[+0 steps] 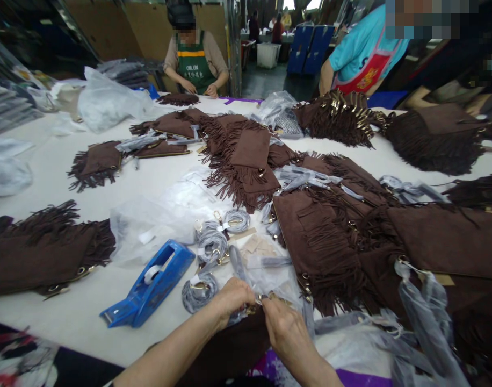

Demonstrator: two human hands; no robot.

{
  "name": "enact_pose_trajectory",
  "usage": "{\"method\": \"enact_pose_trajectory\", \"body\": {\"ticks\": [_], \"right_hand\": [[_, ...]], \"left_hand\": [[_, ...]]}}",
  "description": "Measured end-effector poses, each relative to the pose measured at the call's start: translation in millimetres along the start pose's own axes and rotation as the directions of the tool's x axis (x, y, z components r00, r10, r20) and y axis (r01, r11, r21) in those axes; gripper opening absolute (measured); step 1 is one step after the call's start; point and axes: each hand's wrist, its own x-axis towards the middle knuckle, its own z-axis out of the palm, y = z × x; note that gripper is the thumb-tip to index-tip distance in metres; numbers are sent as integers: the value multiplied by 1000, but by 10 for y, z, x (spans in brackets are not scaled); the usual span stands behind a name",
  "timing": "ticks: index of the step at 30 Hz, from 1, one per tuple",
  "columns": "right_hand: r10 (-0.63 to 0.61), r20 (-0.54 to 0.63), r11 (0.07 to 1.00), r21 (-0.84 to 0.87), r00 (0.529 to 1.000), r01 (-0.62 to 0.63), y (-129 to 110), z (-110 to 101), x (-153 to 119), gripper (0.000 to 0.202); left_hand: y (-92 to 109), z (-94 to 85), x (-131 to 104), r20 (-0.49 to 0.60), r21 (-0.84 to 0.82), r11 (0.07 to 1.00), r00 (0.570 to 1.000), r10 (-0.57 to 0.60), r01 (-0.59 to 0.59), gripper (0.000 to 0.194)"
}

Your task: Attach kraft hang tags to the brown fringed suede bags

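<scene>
At the near edge of the table, my left hand (236, 295) and my right hand (280, 317) nearly meet, both with closed fingers. They pinch small gold-coloured metal fittings (252, 309) at the top of a dark brown bag (233, 349), which lies below them near my lap. My fingers partly hide the exact parts. Just left of my left hand is a coiled strap in grey wrapping (200, 292); more wrapped strap coils (211, 244) with gold clips lie beyond it. Right of my right hand rests a fringed brown bag (320, 242).
A blue tape dispenser (149, 285) stands left of the coils. Fringed brown bags (250, 148) lie piled across the white table (48, 169). Clear plastic bags (109, 102) lie at the back left. A person in a green apron (197, 67) and one in a red apron (364, 70) are opposite.
</scene>
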Motion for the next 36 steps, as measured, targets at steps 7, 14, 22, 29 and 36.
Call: {"method": "enact_pose_trajectory", "body": {"ticks": [7, 14, 22, 29, 36], "right_hand": [[13, 29, 1000, 16, 999, -14, -7, -31, 33, 25], [33, 61, 994, 102, 998, -39, 18, -51, 46, 25], [116, 183, 971, 188, 976, -150, 19, -86, 78, 24], [154, 237, 954, 218, 959, -207, 14, -121, 109, 21], [195, 175, 894, 373, 965, -248, 16, -148, 101, 20]], "left_hand": [[12, 17, 20, -19, 16, 1000, 1000, -10, 10, 5], [11, 8, 22, -8, 30, 1000, 1000, 6, -6, 3], [-45, -32, 44, 64, 41, 997, 996, 70, -72, 6], [-53, -6, 34, 18, 130, 981, 990, 142, -144, 10], [-217, -71, -52, -188, 203, 940, 932, 311, -273, 12]]}}
